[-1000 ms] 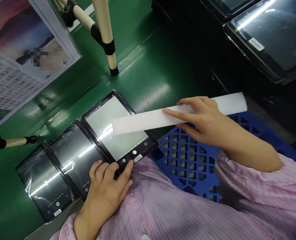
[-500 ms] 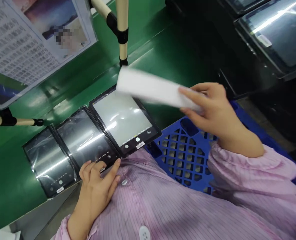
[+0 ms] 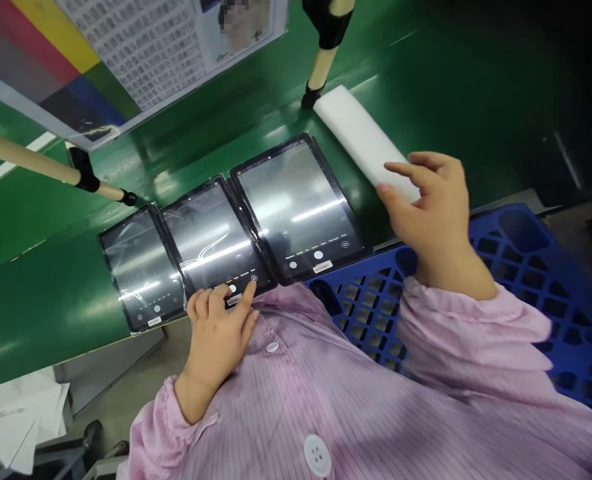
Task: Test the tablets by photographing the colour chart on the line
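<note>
Three tablets lie side by side on a green bench: a left tablet (image 3: 143, 257), a middle tablet (image 3: 211, 230) and a right tablet (image 3: 296, 200). Their screens show camera-style buttons along the near edge. My left hand (image 3: 219, 340) rests at the near edge of the middle tablet, fingers apart, the index fingertip by a round icon. A long white block (image 3: 361, 137) lies slanted on the bench, right of the right tablet. Over its near end is my right hand (image 3: 431, 200), open, thumb at the block's edge and index finger raised.
A printed sheet (image 3: 146, 53) hangs on a frame of cream pipes (image 3: 321, 67) with black joints behind the tablets. A blue plastic pallet (image 3: 376, 307) is below the bench at right. White papers (image 3: 21, 413) lie at lower left.
The white block has come down from the air onto the bench, and my right hand has loosened around it. My left hand stays at the middle tablet. The whole view has shifted.
</note>
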`<state>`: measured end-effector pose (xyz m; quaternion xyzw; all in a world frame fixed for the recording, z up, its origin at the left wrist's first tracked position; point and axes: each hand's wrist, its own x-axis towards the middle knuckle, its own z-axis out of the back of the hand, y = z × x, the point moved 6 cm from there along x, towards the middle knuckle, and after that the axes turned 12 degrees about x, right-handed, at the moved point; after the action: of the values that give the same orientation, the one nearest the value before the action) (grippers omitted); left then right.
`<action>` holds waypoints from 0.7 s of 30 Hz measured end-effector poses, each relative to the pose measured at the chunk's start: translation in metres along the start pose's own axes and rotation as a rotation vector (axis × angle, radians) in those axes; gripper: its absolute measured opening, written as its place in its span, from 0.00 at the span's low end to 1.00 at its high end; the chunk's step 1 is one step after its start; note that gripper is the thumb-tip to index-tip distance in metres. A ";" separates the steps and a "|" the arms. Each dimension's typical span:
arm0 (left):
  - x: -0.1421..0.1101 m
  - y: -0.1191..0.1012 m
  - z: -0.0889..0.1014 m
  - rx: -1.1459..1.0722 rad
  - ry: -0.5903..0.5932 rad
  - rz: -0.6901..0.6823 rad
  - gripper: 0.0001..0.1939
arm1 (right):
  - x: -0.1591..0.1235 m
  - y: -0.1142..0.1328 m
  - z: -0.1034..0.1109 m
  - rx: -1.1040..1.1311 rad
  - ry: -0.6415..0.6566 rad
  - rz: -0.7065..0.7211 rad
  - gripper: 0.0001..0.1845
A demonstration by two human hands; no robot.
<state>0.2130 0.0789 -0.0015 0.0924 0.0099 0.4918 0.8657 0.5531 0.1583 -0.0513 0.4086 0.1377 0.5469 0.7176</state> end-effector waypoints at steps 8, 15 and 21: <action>-0.007 0.014 -0.007 -0.008 -0.036 -0.035 0.20 | -0.047 0.007 -0.043 0.808 0.370 -0.461 0.43; -0.062 0.068 -0.004 -0.002 -0.108 0.130 0.17 | -0.047 0.003 -0.042 0.768 0.389 -0.409 0.46; -0.086 0.091 -0.015 -0.018 -0.062 0.247 0.19 | -0.047 0.001 -0.037 0.531 0.381 -0.338 0.41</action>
<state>0.0898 0.0529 -0.0071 0.1002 -0.0329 0.5916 0.7993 0.5116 0.1326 -0.0850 0.4429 0.4718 0.4320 0.6282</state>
